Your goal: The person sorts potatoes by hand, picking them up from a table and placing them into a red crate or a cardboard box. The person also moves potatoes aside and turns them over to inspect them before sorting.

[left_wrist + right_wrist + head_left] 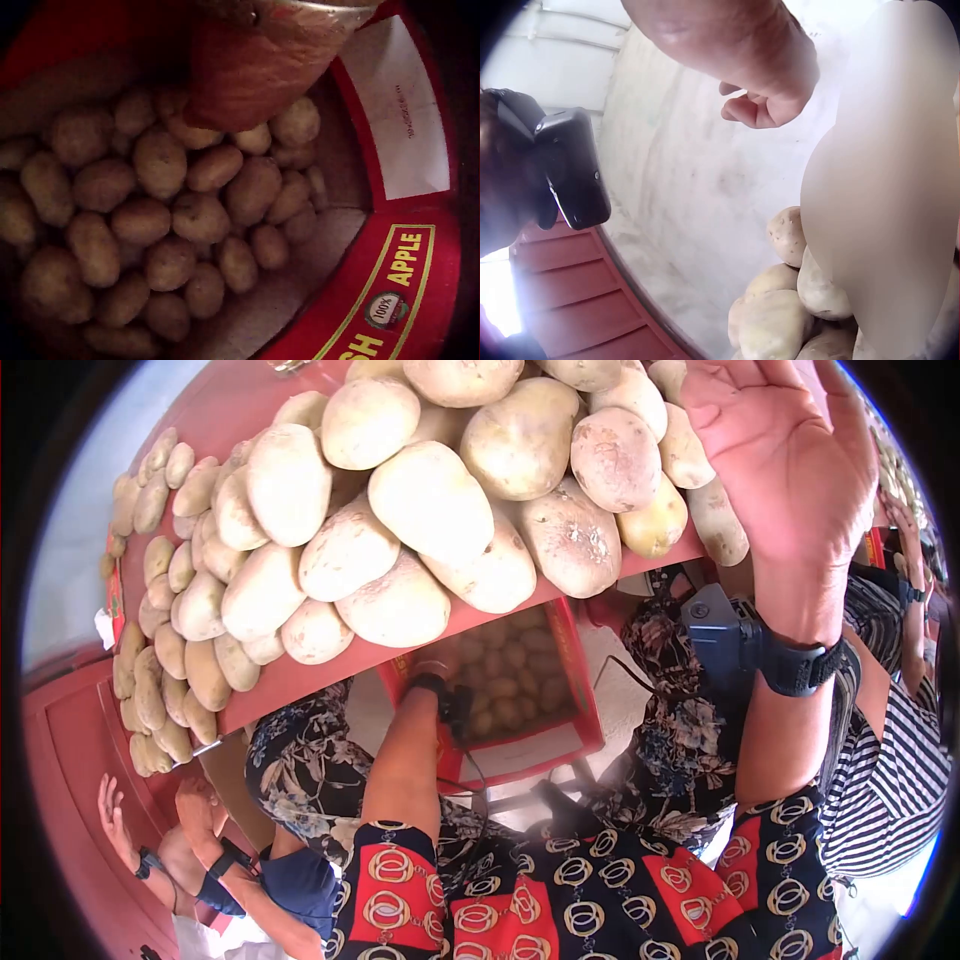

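My left hand [255, 71] reaches down into a red carton [330, 330] of small potatoes [161, 161]. In the left wrist view only the back of it shows, over the potatoes near the carton's far side. Its fingers are hidden, so I cannot tell whether they hold one. My right hand [785, 470] is raised beside the right end of a heap of large pale potatoes [430, 500], palm up in the head view. Nothing lies on that palm. In the right wrist view the hand's fingers [750, 112] are loosely bent, above the large potatoes [776, 322].
The heap sits on a red tabletop [660, 560], with more potatoes in rows [180, 650] toward its left end. The carton stands below the front edge, between the wearer's legs. Another person's hands [195, 810] show at lower left; a person in stripes [890, 790] is at right.
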`<state>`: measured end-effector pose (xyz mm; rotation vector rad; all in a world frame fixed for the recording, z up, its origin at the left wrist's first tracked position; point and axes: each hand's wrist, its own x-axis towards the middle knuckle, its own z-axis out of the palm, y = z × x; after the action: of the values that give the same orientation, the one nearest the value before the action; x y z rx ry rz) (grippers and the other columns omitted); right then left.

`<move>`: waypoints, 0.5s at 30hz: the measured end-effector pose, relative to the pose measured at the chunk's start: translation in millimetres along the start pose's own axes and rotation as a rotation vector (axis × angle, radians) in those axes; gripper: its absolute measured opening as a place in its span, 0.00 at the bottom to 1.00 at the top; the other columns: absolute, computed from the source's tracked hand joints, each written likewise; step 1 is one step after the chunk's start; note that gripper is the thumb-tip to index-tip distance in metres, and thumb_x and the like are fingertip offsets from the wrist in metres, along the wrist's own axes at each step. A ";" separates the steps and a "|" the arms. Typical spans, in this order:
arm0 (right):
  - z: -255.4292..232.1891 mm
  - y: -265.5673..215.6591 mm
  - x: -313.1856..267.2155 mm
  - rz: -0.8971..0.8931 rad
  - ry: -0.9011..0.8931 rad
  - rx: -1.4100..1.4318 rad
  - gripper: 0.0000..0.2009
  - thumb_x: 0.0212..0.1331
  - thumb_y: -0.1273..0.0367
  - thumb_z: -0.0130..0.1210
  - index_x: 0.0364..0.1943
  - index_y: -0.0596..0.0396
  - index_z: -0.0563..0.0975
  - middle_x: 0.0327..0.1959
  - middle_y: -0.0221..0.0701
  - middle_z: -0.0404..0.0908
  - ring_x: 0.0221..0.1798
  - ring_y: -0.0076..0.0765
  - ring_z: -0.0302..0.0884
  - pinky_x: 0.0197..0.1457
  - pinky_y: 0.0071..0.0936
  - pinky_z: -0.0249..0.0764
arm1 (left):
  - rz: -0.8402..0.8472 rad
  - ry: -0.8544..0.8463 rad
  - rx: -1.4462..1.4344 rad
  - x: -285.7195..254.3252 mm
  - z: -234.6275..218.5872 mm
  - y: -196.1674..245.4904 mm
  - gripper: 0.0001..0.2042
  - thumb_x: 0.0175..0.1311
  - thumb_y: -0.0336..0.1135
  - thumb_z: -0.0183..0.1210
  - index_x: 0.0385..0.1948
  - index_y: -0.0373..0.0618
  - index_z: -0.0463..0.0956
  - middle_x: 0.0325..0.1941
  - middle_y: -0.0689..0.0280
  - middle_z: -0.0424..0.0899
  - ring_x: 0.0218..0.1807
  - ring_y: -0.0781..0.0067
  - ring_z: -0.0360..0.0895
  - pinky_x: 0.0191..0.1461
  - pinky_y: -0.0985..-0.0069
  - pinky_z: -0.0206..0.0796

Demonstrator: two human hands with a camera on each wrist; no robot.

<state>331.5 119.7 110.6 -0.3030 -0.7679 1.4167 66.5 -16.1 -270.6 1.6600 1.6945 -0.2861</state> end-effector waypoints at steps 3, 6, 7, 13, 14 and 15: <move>-5.4 -0.1 1.1 -0.015 -0.074 -0.004 0.16 0.63 0.59 0.47 0.34 0.61 0.74 0.37 0.45 0.78 0.35 0.36 0.78 0.39 0.28 0.77 | -0.056 -0.051 -0.023 12.4 20.0 -14.5 0.28 0.57 0.31 0.49 0.62 0.38 0.56 0.66 0.46 0.59 0.67 0.48 0.58 0.68 0.60 0.51; -8.9 -1.6 5.3 0.009 -0.158 -0.003 0.17 0.64 0.58 0.45 0.34 0.60 0.74 0.37 0.45 0.78 0.35 0.36 0.78 0.40 0.29 0.78 | -0.039 -0.064 0.052 1.7 -8.5 4.1 0.24 0.59 0.35 0.48 0.59 0.39 0.61 0.63 0.47 0.63 0.64 0.49 0.61 0.67 0.59 0.53; -9.8 -1.1 5.8 0.019 -0.200 -0.004 0.17 0.64 0.58 0.45 0.34 0.60 0.74 0.37 0.45 0.79 0.35 0.36 0.78 0.40 0.29 0.78 | 0.011 -0.097 0.155 -9.6 -25.2 19.5 0.22 0.59 0.36 0.48 0.56 0.40 0.64 0.61 0.48 0.66 0.63 0.50 0.63 0.65 0.59 0.54; 4.7 -3.4 3.2 0.062 0.030 0.067 0.18 0.64 0.56 0.44 0.34 0.59 0.74 0.36 0.41 0.79 0.36 0.32 0.77 0.39 0.24 0.74 | 0.341 -0.224 0.299 -39.7 12.0 65.7 0.19 0.56 0.44 0.51 0.44 0.43 0.76 0.51 0.52 0.76 0.52 0.54 0.74 0.55 0.60 0.64; 2.3 -4.9 5.3 0.053 0.021 0.081 0.18 0.64 0.56 0.44 0.34 0.59 0.74 0.36 0.41 0.79 0.36 0.32 0.77 0.39 0.24 0.74 | 0.334 -0.388 0.265 -49.3 -5.7 93.0 0.19 0.55 0.44 0.52 0.44 0.42 0.75 0.51 0.51 0.76 0.50 0.55 0.75 0.52 0.62 0.66; -4.0 -4.6 9.2 0.067 0.034 0.025 0.19 0.64 0.55 0.44 0.34 0.58 0.74 0.35 0.40 0.79 0.35 0.32 0.76 0.39 0.23 0.73 | 0.320 -0.376 0.280 -63.5 -16.6 108.2 0.19 0.55 0.44 0.52 0.44 0.42 0.75 0.51 0.51 0.76 0.50 0.55 0.75 0.52 0.62 0.66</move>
<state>337.3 128.7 113.3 -0.3349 -0.7174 1.4797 155.3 -39.6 -183.5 1.9053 1.1309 -0.6567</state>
